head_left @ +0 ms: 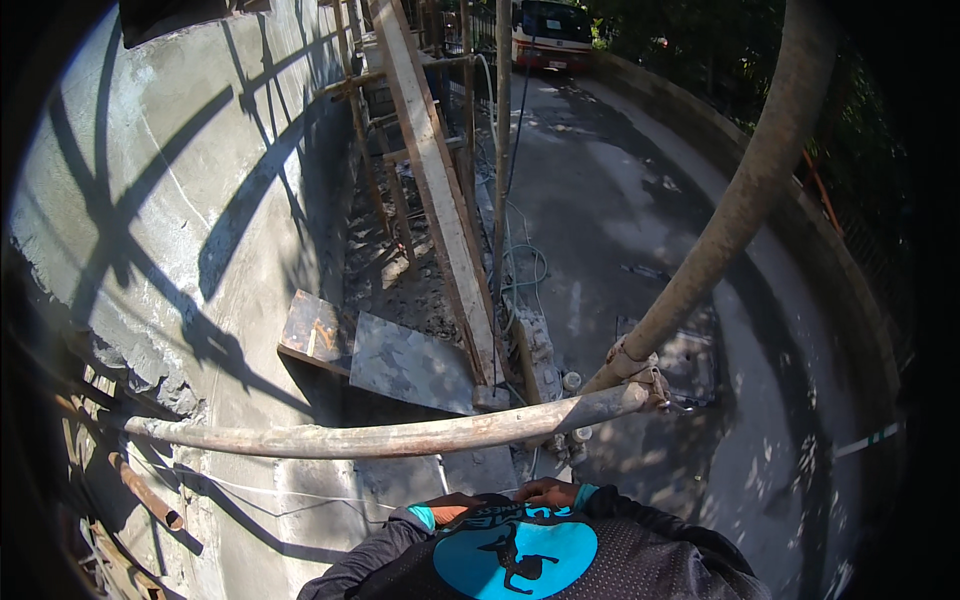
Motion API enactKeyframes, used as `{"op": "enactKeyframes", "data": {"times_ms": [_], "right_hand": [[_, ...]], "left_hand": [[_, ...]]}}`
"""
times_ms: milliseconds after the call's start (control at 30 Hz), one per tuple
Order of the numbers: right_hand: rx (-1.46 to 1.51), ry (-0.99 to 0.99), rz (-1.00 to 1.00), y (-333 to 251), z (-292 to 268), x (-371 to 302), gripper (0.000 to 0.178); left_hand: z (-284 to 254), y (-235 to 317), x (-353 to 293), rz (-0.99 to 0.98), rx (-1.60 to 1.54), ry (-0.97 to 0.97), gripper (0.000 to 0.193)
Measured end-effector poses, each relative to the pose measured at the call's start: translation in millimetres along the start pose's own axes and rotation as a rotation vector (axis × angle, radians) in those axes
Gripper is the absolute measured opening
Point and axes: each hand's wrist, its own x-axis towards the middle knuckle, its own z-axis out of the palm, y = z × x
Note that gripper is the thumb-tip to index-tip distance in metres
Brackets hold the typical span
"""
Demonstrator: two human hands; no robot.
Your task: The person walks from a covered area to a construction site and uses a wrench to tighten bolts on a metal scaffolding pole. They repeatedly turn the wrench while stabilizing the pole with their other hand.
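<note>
Both hands are low in the picture, close together in front of my torso. My left hand [446, 506] comes out of a dark sleeve with a turquoise cuff, and my shirt hides most of its fingers. My right hand [547, 492] has its fingers bent inward; whatever lies in them is hidden. A thin white string [290, 492] runs from the left toward my left hand, and I cannot tell whether it is held. Just beyond both hands, a rusty scaffold pipe [390, 438] crosses from side to side. Neither hand touches it.
A slanting pipe [735, 215] meets the crossing pipe at a clamp [648, 380]. Beyond lie a long plank [435, 175], a grey flat panel [410, 360] and a coiled hose [527, 265]. A plastered wall [165, 150] rises left; a bus [552, 38] stands on the road below.
</note>
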Motion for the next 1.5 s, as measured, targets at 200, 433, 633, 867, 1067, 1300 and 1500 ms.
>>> {"op": "enactKeyframes", "data": {"times_ms": [200,433,633,867,1067,1300,1500], "right_hand": [[0.068,-0.089,-0.005,0,-2,-3,0.048],[0.077,-0.121,-0.015,31,-10,8,0.050],[-0.022,-0.010,-0.102,32,-5,-7,0.048],[-0.239,-0.079,0.096,-5,-12,-90,0.050],[-0.293,-0.053,0.061,-12,-8,-95,0.037],[-0.554,-0.058,0.081,14,-3,-75,0.034],[-0.424,0.057,-0.094,49,3,-74,0.032]], "left_hand": [[-1,-8,1,0.070,0.010,0.026,0.038],[-2,-23,14,0.117,-0.043,-0.027,0.042],[2,-19,-13,0.121,0.232,0.075,0.038],[7,-18,-67,-0.085,-0.022,0.074,0.041],[4,-19,-77,-0.108,0.157,0.054,0.041],[4,-54,-59,-0.039,0.323,0.031,0.044],[24,-88,-48,0.001,0.377,0.158,0.047]]}}
